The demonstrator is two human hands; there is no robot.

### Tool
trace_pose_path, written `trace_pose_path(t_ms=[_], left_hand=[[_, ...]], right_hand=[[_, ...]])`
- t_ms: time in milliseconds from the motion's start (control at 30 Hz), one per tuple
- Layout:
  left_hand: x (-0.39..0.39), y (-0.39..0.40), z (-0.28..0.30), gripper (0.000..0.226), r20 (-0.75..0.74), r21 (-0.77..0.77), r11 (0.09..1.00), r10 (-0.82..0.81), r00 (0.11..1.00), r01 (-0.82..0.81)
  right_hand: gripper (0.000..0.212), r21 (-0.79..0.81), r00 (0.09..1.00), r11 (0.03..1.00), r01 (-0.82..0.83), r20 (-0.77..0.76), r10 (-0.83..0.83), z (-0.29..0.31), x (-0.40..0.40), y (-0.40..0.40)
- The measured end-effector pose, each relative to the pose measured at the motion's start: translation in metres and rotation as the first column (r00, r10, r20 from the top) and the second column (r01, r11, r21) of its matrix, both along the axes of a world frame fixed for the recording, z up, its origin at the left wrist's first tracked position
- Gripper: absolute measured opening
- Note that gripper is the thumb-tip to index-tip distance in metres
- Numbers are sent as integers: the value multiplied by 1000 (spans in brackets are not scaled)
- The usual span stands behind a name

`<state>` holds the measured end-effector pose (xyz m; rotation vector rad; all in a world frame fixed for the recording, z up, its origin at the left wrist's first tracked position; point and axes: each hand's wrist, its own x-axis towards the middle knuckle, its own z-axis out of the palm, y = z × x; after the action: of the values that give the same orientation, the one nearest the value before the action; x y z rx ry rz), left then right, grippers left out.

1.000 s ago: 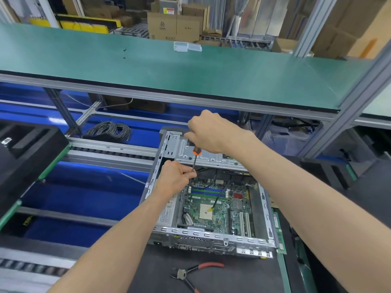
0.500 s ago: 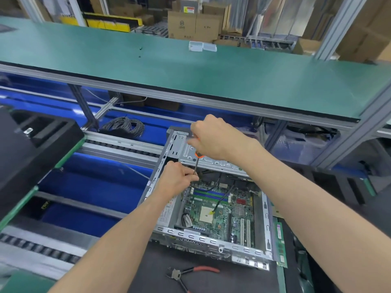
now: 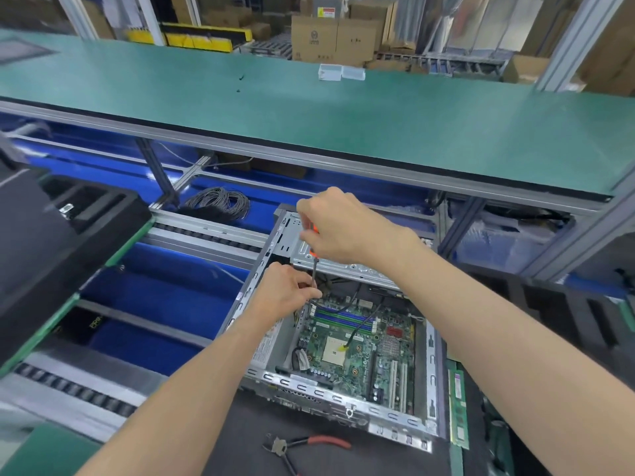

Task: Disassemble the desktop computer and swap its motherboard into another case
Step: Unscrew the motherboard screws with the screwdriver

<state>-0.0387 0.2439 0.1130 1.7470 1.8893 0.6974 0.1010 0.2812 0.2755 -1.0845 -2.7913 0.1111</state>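
Both forearms bare, extended forward. Right hand (image 3: pixel 338 228) raised, fingers curled in a closed grip. Left hand (image 3: pixel 285 292) lower, fingertips pinched together, knuckles up.

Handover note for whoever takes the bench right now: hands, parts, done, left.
Right hand grips the orange-handled screwdriver, shaft pointing down into the open case.
Left hand pinches the shaft low, near the motherboard's far-left corner.
Done: side cover off, board exposed.
Left: board is in the case with cables attached; free it, lift it out, move it over.
Pliers lie in front of the case.
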Motion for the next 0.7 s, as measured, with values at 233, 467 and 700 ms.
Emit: trace_pose_path(t_ms=[233, 467, 700], left_hand=[[0, -2, -3, 4, -17, -14, 996, -83, 996, 83], [-2, 0, -4, 5, -32, -38, 997, -71, 997, 70], [-2, 2, -5, 11, -64, -85, 994, -81, 995, 75]], right_hand=[[18, -146, 994, 983, -112, -2, 112, 10, 10, -4], [17, 13, 994, 999, 41, 98, -42, 8, -2, -6], [14, -161, 995, 982, -96, -35, 92, 10, 14, -2]])
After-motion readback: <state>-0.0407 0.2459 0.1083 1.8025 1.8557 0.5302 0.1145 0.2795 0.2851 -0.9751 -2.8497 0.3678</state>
